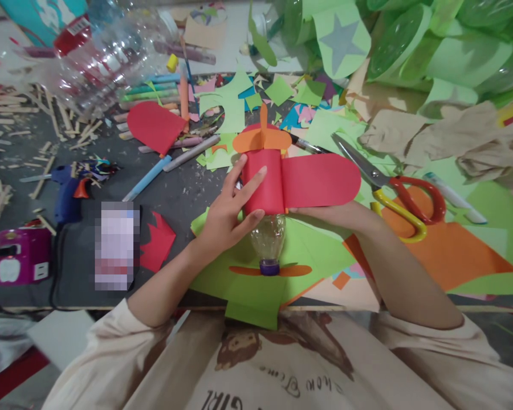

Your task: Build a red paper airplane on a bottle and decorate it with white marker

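Red paper (268, 191), smooth and matte, is wrapped as a sleeve round a clear plastic bottle (268, 234) held at table centre, its purple cap (269, 266) pointing to 6 o'clock. The left hand (226, 219) grips it, fingers laid long across the sleeve and thumb tucked beneath, pressing the paper to the curve. A rounded red wing (320, 182) juts toward 3 o'clock. The right hand (338, 212) props it from below, fingers hidden, so its closure cannot be told.

The step looks like fixing the sleeve in place. Thin paper over slick, crushable plastic calls for even, light pressure.

An orange tail piece (261, 138) stands at 12 o'clock. Scissors (393, 193) lie at 3 o'clock, a blue glue gun (68, 185) at 9, and green paper (301, 250) underneath.
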The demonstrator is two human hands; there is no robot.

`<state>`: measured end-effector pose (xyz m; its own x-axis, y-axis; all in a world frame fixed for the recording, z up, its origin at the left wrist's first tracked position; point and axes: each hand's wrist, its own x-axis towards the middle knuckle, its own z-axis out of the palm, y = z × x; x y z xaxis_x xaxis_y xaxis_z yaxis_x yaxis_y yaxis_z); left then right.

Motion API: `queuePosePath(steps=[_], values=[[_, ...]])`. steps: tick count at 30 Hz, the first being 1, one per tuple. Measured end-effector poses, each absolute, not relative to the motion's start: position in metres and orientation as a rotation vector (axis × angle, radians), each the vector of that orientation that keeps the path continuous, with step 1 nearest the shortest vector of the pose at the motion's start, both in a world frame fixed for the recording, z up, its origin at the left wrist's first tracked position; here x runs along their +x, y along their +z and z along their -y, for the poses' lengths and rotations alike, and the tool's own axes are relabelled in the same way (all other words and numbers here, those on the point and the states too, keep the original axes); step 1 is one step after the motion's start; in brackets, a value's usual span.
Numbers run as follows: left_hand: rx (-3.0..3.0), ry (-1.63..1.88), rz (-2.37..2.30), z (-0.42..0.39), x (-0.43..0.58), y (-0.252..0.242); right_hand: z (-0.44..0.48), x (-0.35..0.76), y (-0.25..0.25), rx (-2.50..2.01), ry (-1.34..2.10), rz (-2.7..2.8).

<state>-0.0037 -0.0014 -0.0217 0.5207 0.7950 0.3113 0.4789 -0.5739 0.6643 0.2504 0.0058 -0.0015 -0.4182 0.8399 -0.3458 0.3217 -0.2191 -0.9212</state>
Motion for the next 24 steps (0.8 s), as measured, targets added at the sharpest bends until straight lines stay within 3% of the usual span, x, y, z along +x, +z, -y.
queuePosePath(steps=[24], values=[[2.261, 0.772, -1.056, 0.0018, -0.0032, -0.0192, -0.0045, 0.2507, -0.0015, -1.421, 1.626, 1.574]])
